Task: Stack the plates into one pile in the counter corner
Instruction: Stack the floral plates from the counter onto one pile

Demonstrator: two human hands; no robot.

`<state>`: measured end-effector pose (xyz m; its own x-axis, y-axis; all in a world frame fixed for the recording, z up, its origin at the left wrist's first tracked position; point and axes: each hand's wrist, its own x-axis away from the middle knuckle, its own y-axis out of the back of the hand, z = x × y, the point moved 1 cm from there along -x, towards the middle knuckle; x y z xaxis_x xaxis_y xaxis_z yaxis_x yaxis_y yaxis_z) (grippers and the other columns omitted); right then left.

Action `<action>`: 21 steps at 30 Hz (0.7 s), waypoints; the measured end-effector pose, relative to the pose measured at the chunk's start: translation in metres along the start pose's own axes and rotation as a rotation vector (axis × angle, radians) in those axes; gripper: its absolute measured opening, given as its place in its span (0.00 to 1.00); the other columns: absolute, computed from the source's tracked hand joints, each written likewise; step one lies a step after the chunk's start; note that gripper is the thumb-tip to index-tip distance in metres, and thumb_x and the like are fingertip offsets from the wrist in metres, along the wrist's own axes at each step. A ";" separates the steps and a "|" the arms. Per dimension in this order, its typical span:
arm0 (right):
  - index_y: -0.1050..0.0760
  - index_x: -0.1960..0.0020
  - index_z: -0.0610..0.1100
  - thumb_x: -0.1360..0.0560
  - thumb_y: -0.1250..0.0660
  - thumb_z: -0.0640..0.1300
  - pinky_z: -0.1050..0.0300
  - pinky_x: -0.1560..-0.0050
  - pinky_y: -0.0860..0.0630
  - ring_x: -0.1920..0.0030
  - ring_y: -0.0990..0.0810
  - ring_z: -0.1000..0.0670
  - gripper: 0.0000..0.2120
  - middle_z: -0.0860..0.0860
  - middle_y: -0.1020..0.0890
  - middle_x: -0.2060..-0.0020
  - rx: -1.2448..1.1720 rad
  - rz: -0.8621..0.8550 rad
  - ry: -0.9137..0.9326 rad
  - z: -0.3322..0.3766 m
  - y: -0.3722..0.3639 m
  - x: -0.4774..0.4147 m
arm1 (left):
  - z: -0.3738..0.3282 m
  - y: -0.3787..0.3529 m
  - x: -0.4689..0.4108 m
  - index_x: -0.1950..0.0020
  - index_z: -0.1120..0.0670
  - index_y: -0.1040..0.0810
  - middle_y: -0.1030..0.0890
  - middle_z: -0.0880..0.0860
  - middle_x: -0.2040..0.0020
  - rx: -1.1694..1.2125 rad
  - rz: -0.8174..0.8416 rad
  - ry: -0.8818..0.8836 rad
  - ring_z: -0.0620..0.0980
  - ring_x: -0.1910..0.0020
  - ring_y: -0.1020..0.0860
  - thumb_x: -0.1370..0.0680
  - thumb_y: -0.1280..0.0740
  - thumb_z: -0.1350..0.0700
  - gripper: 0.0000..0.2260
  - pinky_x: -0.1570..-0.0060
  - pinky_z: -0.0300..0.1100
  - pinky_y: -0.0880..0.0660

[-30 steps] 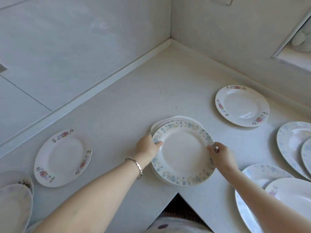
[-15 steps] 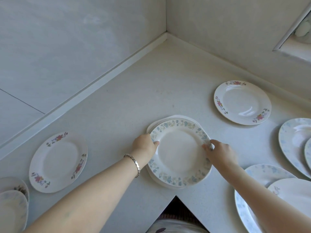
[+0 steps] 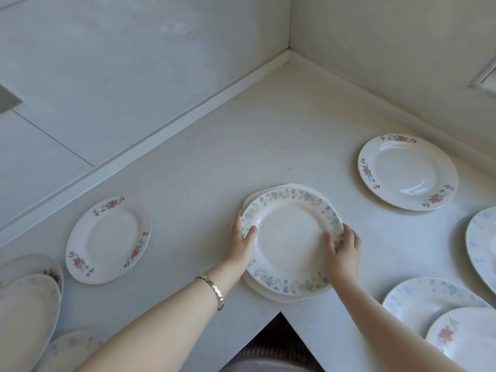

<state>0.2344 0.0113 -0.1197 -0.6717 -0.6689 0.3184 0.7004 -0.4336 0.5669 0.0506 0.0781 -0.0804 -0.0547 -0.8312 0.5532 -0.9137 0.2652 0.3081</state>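
My left hand [image 3: 243,244] and right hand [image 3: 342,251] reach forward and hold the blue-flowered plate [image 3: 291,241] by its two opposite rims, thumbs on top. It sits on a small pile [image 3: 271,292] near the table's [image 3: 268,135] inner front edge. Beyond the pile, the table is bare up to the wall corner [image 3: 289,51].

Two bare forearms, no sleeves anywhere. Left hand [image 3: 241,245] plain, no rings showing. Silver link bracelet [image 3: 213,291] just behind it on the wrist, chunky faceted segments. Right hand [image 3: 342,251] bare too, wrist behind it unadorned.
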 end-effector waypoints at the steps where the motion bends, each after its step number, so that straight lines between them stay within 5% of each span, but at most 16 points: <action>1: 0.40 0.27 0.40 0.22 0.41 0.48 0.50 0.27 0.44 0.28 0.40 0.44 0.26 0.43 0.37 0.28 -0.027 0.002 -0.007 0.000 -0.001 -0.001 | 0.001 -0.002 -0.001 0.23 0.52 0.51 0.47 0.50 0.22 -0.029 -0.006 -0.002 0.48 0.23 0.46 0.19 0.44 0.54 0.27 0.25 0.44 0.47; 8: 0.42 0.27 0.38 0.25 0.37 0.49 0.46 0.28 0.46 0.27 0.44 0.41 0.30 0.41 0.40 0.27 0.256 0.078 -0.022 0.013 0.011 -0.009 | -0.003 -0.004 0.007 0.23 0.59 0.56 0.54 0.55 0.21 -0.206 -0.034 -0.011 0.49 0.22 0.55 0.19 0.45 0.53 0.29 0.24 0.43 0.55; 12: 0.41 0.28 0.40 0.26 0.36 0.45 0.48 0.28 0.49 0.26 0.47 0.41 0.29 0.41 0.41 0.27 0.526 0.112 0.325 0.052 0.011 0.010 | 0.001 0.036 0.010 0.24 0.59 0.45 0.43 0.55 0.23 -0.258 -0.081 -0.060 0.50 0.23 0.45 0.20 0.43 0.53 0.26 0.27 0.39 0.47; 14: 0.32 0.33 0.42 0.24 0.38 0.44 0.54 0.32 0.41 0.30 0.36 0.45 0.21 0.44 0.31 0.32 0.542 0.259 0.482 0.076 0.001 0.026 | 0.009 0.069 0.013 0.34 0.59 0.28 0.27 0.57 0.32 -0.285 -0.106 -0.053 0.52 0.31 0.30 0.21 0.40 0.57 0.16 0.37 0.38 0.35; 16: 0.26 0.38 0.44 0.23 0.39 0.44 0.62 0.42 0.33 0.42 0.25 0.50 0.15 0.49 0.22 0.43 0.497 0.478 0.478 0.104 -0.017 0.048 | 0.024 0.106 0.015 0.54 0.57 0.19 0.17 0.58 0.50 -0.282 -0.139 -0.031 0.57 0.44 0.20 0.22 0.40 0.61 0.09 0.48 0.40 0.29; 18: 0.23 0.42 0.45 0.24 0.39 0.44 0.63 0.47 0.28 0.49 0.22 0.52 0.13 0.51 0.19 0.52 0.479 0.640 0.466 0.129 -0.046 0.076 | 0.045 0.151 0.020 0.68 0.50 0.24 0.19 0.53 0.63 -0.260 -0.190 -0.007 0.60 0.51 0.18 0.24 0.41 0.64 0.15 0.49 0.45 0.24; 21: 0.22 0.45 0.45 0.24 0.39 0.44 0.58 0.48 0.25 0.50 0.19 0.49 0.11 0.52 0.19 0.56 0.461 0.683 0.533 0.160 -0.101 0.120 | 0.073 0.218 0.037 0.68 0.50 0.26 0.18 0.53 0.61 -0.327 -0.302 0.008 0.58 0.52 0.18 0.24 0.39 0.62 0.14 0.48 0.46 0.23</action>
<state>0.0445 0.0711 -0.0174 0.1198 -0.9223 0.3675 0.6591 0.3507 0.6653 -0.1800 0.0698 -0.0492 0.1997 -0.8917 0.4062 -0.7127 0.1523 0.6848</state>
